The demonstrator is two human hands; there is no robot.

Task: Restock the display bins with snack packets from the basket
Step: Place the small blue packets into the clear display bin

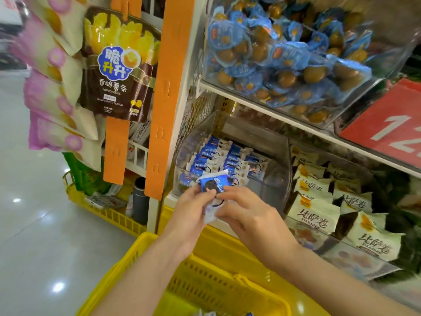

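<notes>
Two hands clamped now: our left hand point(191, 201) and right hand point(246, 208) both pinch blue snack packets point(214, 182) just before the clear bin point(273, 142), above the yellow basket point(136, 247); we'd square them, then slot them in line with the rows point(218, 158)

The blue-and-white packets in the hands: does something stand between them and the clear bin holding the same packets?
Nothing visible does. The left hand and right hand hold the packets just in front of the clear bin; they only have to pass over its own front wall.
</notes>
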